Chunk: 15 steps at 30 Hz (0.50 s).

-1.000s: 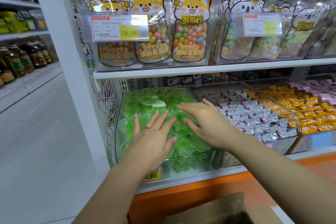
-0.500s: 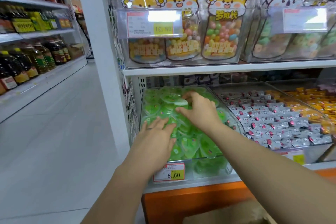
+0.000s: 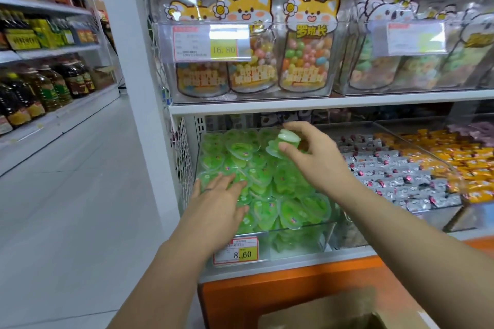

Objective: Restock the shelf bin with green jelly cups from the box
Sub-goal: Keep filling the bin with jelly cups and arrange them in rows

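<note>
Nearest to me, below both wrists, a cardboard box (image 3: 334,312) is sitting by the orange shelf base (image 3: 267,283). Just under my left palm, a price tag (image 3: 236,251) reading 8.60 is hanging on the clear front of the shelf bin (image 3: 296,240). My left hand (image 3: 216,203) is lying flat on the front-left of the heap of green jelly cups (image 3: 267,195), fingers straight and slightly spread, a ring (image 3: 208,189) showing on one. Farther in, my right hand (image 3: 318,160) is hovering above the back of the heap, thumb and fingertips pinching one jelly cup (image 3: 284,141) clear of the rest. Right of those fingers, silver-wrapped sweets (image 3: 395,176) are filling the neighbouring bin. Above them, on the higher shelf, bags of coloured candy (image 3: 307,61) are standing.
</note>
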Tool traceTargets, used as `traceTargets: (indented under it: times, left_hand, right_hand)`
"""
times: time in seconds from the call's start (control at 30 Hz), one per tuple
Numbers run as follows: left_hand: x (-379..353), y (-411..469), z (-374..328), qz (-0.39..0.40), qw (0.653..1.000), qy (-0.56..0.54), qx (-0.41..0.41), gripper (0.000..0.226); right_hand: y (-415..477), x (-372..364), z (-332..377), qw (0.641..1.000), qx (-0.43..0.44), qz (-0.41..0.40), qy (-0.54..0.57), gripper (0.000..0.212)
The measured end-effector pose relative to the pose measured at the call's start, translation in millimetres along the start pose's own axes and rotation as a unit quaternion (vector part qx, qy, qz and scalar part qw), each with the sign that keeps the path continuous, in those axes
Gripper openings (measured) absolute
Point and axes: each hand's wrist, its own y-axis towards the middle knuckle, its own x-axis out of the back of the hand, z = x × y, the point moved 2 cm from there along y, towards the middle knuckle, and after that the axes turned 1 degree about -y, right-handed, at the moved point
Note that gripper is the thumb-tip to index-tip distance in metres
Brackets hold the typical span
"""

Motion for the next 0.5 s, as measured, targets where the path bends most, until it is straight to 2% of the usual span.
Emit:
traceTargets:
  times: [0.1,0.2,0.3,0.4,0.5]
  left_hand:
    - [2.9,-0.9,-1.8,-0.016,1.000,0.003,0.002,0.055]
    - [8.1,1.0,-11.6,-0.089,0.995,-0.023,-0.034,0.050]
    - [12.8,-2.1,-37.6,-0.163,0.962,-0.194,-0.097,0.043]
    - [3.8,-7.3,-71.0,-0.084,0.909,-0.396,-0.101,0.035]
    - [-9.6,-6.8,-92.1,-0.018,0.839,-0.541,-0.055,0.027]
  right_hand:
    - [-16.0,27.3,-4.0,0.994,-0.041,-0.016,0.102,0.025]
    - [-39.6,50.2,-11.8,0.975,-0.102,-0.013,0.199,0.019]
    - [-66.1,58.8,-21.2,0.939,-0.184,0.027,0.291,0.020]
    - [-87.6,51.6,-22.4,0.884,-0.244,0.074,0.393,0.026]
    - [-99.5,42.5,-17.8,0.828,-0.285,0.074,0.478,0.020]
